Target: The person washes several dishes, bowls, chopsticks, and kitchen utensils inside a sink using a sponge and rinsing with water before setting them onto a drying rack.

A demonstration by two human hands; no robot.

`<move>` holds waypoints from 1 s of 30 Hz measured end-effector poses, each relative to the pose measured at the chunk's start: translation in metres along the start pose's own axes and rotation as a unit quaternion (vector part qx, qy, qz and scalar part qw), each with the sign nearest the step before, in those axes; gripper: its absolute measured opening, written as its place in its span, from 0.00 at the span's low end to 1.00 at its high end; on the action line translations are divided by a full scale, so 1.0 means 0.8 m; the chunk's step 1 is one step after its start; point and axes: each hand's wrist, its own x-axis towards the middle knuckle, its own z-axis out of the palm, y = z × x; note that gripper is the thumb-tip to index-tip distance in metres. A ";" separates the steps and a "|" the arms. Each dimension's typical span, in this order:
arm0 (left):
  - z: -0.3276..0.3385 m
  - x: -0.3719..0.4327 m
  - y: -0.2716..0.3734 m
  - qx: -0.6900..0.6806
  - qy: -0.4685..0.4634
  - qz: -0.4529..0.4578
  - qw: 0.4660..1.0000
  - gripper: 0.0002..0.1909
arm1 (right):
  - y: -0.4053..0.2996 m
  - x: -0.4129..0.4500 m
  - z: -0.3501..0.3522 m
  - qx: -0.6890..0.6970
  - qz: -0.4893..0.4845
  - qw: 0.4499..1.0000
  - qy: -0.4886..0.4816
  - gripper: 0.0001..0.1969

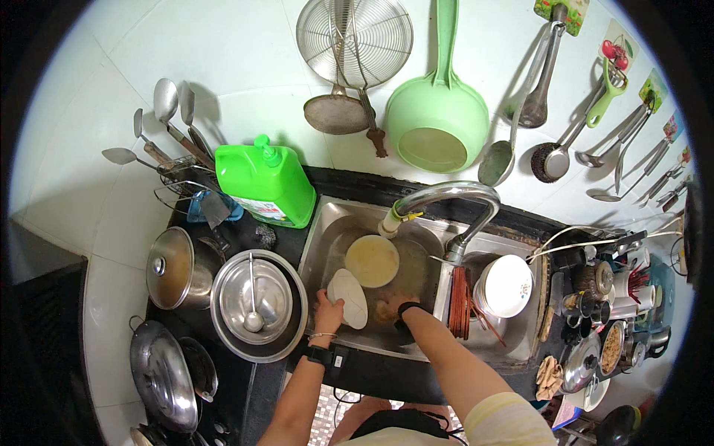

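Observation:
My left hand (329, 308) grips the rim of a white bowl (347, 299), tilted on its side over the left basin of a stainless steel sink (319, 245). My right hand (397, 304) is low in the same basin, partly under cloudy water, near something yellowish-brown (384, 312); whether it holds this, I cannot tell. Behind both hands a round bowl full of yellowish liquid (372, 261) sits in the basin, below the faucet's spout (390, 223). In the right basin are stacked white bowls (505, 285) and, at its left edge, a bundle of reddish chopsticks (459, 304).
Nested metal bowls with a ladle (220, 329) stand left of the sink, beside a lidded pot (170, 267) and a green detergent jug (268, 184). The curved faucet (463, 192) arches over the basins. Lids, cups and a folded cloth (549, 378) crowd the right counter.

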 end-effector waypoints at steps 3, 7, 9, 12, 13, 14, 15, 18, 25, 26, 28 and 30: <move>-0.018 -0.003 -0.013 0.043 0.017 -0.032 0.998 0.31 | -0.046 -0.042 -0.080 -0.034 -0.178 0.948 -0.263 0.24; -0.012 -0.020 0.011 0.084 0.007 -0.011 0.996 0.31 | -0.045 -0.075 -0.091 0.547 -0.096 0.803 -0.215 0.14; -0.014 -0.031 0.020 0.085 0.033 0.030 0.995 0.33 | -0.064 -0.106 -0.114 0.709 -0.146 0.684 -0.092 0.14; -0.022 -0.049 0.058 0.078 0.050 0.088 0.992 0.32 | -0.068 -0.137 -0.163 0.686 -0.128 0.714 -0.058 0.20; -0.023 -0.057 0.066 0.083 0.051 0.105 0.990 0.32 | -0.072 -0.160 -0.187 0.713 -0.067 0.697 -0.026 0.22; -0.020 -0.062 0.073 0.109 0.061 0.130 0.984 0.31 | -0.070 -0.171 -0.198 0.710 -0.070 0.700 -0.028 0.22; -0.016 -0.069 0.075 0.105 0.065 0.128 0.984 0.31 | -0.070 -0.180 -0.206 0.749 -0.066 0.659 -0.034 0.22; 0.001 -0.087 0.081 0.158 0.072 0.175 0.969 0.30 | -0.063 -0.193 -0.212 0.821 -0.056 0.567 -0.037 0.23; 0.047 -0.103 0.050 -0.002 0.031 0.194 0.980 0.31 | -0.081 -0.194 -0.197 0.890 -0.053 0.443 -0.092 0.14; 0.049 -0.104 0.049 0.003 0.045 0.203 0.978 0.31 | -0.077 -0.194 -0.194 0.883 -0.098 0.445 -0.114 0.14; 0.043 -0.102 0.055 -0.079 -0.018 0.166 0.983 0.30 | -0.070 -0.195 -0.194 0.843 -0.118 0.502 -0.153 0.14; 0.022 -0.106 0.069 -0.196 -0.139 0.035 0.970 0.28 | -0.077 -0.222 -0.210 0.776 -0.145 0.582 -0.194 0.11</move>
